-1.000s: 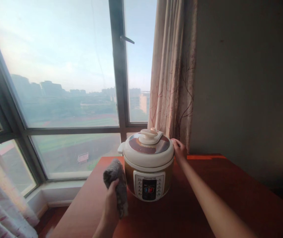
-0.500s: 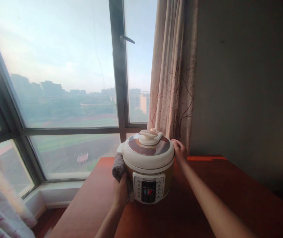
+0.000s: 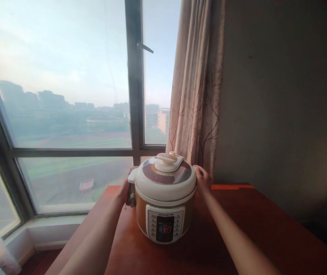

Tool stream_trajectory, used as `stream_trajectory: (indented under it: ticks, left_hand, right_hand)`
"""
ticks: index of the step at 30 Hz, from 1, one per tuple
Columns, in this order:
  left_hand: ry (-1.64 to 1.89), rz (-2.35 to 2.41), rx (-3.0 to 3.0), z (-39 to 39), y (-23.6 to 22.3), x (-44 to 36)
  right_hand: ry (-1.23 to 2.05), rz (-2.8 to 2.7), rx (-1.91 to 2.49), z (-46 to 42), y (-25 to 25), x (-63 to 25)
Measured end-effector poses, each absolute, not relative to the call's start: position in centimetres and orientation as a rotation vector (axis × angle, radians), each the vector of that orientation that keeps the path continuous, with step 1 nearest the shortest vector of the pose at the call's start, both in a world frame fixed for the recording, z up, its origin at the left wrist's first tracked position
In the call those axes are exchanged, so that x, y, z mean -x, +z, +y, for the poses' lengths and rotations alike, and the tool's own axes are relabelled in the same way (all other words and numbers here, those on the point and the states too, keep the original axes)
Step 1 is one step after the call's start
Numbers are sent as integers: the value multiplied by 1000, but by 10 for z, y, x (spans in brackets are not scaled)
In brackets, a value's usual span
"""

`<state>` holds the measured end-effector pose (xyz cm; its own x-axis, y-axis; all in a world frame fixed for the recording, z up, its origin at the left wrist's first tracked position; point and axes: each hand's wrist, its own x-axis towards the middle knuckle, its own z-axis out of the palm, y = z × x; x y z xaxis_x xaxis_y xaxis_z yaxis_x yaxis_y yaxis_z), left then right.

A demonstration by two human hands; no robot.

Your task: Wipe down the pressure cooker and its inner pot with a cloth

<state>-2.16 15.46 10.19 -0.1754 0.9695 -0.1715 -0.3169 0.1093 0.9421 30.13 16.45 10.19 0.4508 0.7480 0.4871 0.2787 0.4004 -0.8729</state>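
A cream and gold electric pressure cooker (image 3: 165, 198) stands on a reddish-brown wooden table (image 3: 238, 233), its control panel facing me and its lid on. My left hand (image 3: 125, 191) reaches behind the cooker's left side and presses a grey cloth (image 3: 131, 198) against it; only a bit of the cloth shows and the fingers are mostly hidden. My right hand (image 3: 202, 179) rests against the upper right rim of the cooker, fingers curved onto the lid's edge.
A large window (image 3: 66, 95) with a dark frame fills the left and back. A patterned curtain (image 3: 195, 88) hangs right behind the cooker. A grey wall (image 3: 280, 95) stands on the right. The table's left edge runs near my left forearm.
My left hand has carried the grey cloth from the front left of the cooker round to its far left side. The right hand has stayed on the rim. My view has shifted slightly.
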Motion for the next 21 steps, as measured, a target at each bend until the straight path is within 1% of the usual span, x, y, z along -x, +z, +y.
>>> stream_trajectory:
  ticks: [8, 12, 14, 16, 18, 21]
  left_hand:
    - [1370, 1170, -879, 170, 176, 45]
    - [1310, 1272, -1061, 158, 198, 38]
    - [1355, 1299, -1340, 144, 199, 27]
    - [1492, 1251, -1645, 123, 193, 11]
    - [1619, 1234, -1917, 98, 178, -8]
    - [1757, 1375, -2265, 58, 144, -41]
  right_hand:
    - [387, -1129, 1153, 164, 102, -301]
    - [401, -1116, 1148, 164, 101, -300]
    - [405, -1117, 1147, 163, 102, -300]
    - [402, -1125, 1147, 162, 103, -300]
    - [394, -1130, 1152, 161, 104, -300]
    - [386, -1124, 1169, 161, 105, -301]
